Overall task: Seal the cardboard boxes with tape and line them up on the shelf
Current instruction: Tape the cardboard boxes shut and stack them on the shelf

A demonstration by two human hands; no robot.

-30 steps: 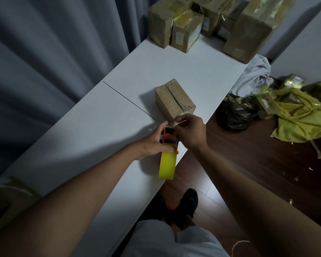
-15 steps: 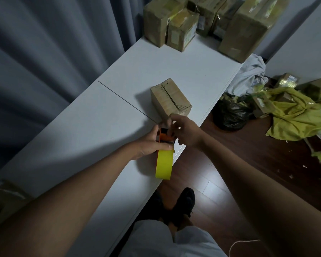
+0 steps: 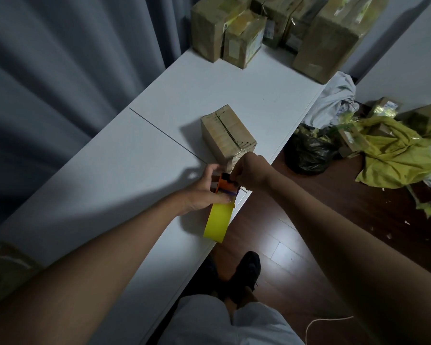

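Note:
A small cardboard box (image 3: 228, 134) lies on the white shelf top (image 3: 115, 175), its top seam facing up. Just in front of it my left hand (image 3: 204, 192) grips an orange tape dispenser (image 3: 225, 186) that carries a roll of yellow tape (image 3: 218, 221). My right hand (image 3: 249, 170) pinches at the dispenser's front end, close to the box's near end. The tape end itself is hidden by my fingers. Several taped boxes (image 3: 234, 33) stand together at the far end of the shelf top.
A grey curtain (image 3: 60, 70) hangs along the left side. On the dark wood floor to the right lie a black bag (image 3: 309, 153), yellow-green wrapping (image 3: 396, 153), white cloth (image 3: 334, 98) and small boxes. My feet (image 3: 244, 272) stand by the shelf's edge.
My right hand has slid from over the dispenser toward the box's near end, and my left fingers have spread a little. The box has not moved.

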